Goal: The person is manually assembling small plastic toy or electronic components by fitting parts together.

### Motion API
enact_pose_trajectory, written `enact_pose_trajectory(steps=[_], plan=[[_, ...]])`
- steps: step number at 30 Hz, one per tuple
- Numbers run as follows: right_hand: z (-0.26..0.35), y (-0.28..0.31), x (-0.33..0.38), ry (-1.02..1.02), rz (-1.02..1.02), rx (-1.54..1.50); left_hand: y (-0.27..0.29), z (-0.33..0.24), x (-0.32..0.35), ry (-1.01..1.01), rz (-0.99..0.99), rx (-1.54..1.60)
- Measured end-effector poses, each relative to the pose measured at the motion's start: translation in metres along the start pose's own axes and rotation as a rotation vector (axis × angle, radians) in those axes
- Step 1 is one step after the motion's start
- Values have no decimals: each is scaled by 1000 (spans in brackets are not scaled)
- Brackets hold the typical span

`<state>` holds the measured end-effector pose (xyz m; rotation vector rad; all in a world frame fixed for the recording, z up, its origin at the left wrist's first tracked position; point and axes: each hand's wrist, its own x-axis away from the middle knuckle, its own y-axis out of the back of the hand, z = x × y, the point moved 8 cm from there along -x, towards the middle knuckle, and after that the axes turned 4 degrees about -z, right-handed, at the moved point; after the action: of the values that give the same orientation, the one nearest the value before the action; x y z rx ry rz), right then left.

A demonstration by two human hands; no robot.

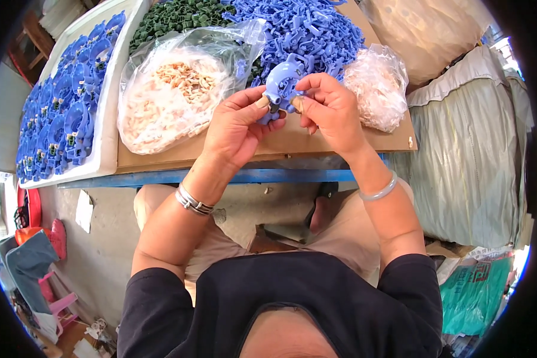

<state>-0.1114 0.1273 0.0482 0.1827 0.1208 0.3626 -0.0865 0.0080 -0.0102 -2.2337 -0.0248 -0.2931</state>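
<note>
A blue plastic part (283, 76) with a rounded, ring-like top is held up over the near edge of the table. My left hand (238, 125) grips its lower left side between thumb and fingers. From the other side, my right hand (334, 116) pinches the part's right edge; whether a smaller piece sits in that pinch cannot be made out. Tan coverings wrap both thumb tips. Just behind the part lies a heap of small blue plastic pieces (304, 33). A clear bag of small cream-coloured pieces (173, 98) lies beside my left hand.
A white tray (108, 134) of blue assemblies stands at the left. Dark green pieces (179, 18) are piled at the back. Another clear bag (376, 86) sits on the cardboard-topped table (209, 156), right of my hands. Large wrapped sacks (465, 143) crowd the right side.
</note>
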Motion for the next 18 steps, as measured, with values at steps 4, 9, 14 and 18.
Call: enact_pose_trajectory(steps=[4, 9, 14, 18], plan=[[3, 0, -1, 82, -90, -28, -5, -7, 1, -141, 32, -35], [8, 5, -4, 126, -111, 87, 2, -17, -1, -190, -2, -78], [0, 12, -3, 49, 39, 274, 2, -27, 1, -154, -5, 8], [4, -12, 12, 277, 212, 630, 11, -20, -7, -47, -14, 74]])
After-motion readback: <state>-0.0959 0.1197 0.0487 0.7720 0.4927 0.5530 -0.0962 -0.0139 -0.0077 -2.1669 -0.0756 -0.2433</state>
